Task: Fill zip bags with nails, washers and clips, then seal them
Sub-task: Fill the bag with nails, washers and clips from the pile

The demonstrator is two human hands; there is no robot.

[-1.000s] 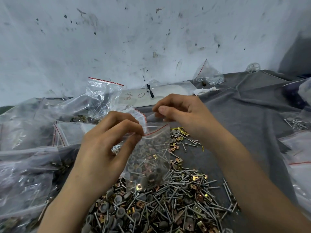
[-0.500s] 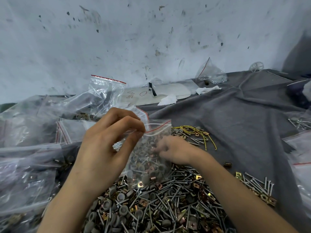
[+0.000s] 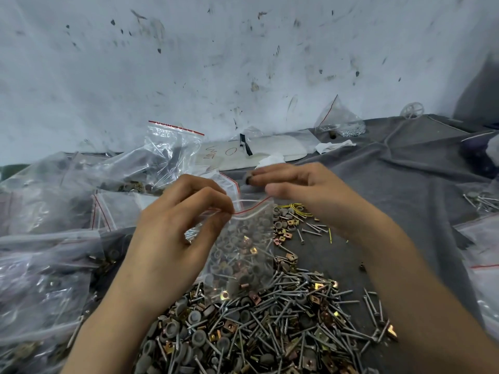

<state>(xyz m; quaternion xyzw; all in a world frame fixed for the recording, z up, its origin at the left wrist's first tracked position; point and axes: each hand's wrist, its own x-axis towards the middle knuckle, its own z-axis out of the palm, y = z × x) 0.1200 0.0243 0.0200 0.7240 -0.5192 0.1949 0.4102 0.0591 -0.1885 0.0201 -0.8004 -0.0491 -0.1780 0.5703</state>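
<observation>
A small clear zip bag (image 3: 243, 249) with a red line at its mouth hangs upright, partly filled with grey washers, nails and brass clips. My left hand (image 3: 175, 233) pinches the left side of the bag's mouth. Just above the right side of the mouth, my right hand (image 3: 299, 195) holds a small grey washer (image 3: 248, 179) at its fingertips. Below the bag lies a big loose pile of nails, washers and clips (image 3: 259, 327) on a grey cloth (image 3: 391, 184).
Several clear plastic bags of hardware (image 3: 54, 238) crowd the left side, one standing tall (image 3: 167, 155). More bags lie at the right edge (image 3: 483, 238). A white card (image 3: 256, 152) and a small bag (image 3: 340, 122) sit by the stained wall. Yellow wires (image 3: 294, 207) lie behind the bag.
My right hand has risen from the pile beside the bag to above the bag's mouth, now with a washer at its fingertips. The left hand and bag stayed put.
</observation>
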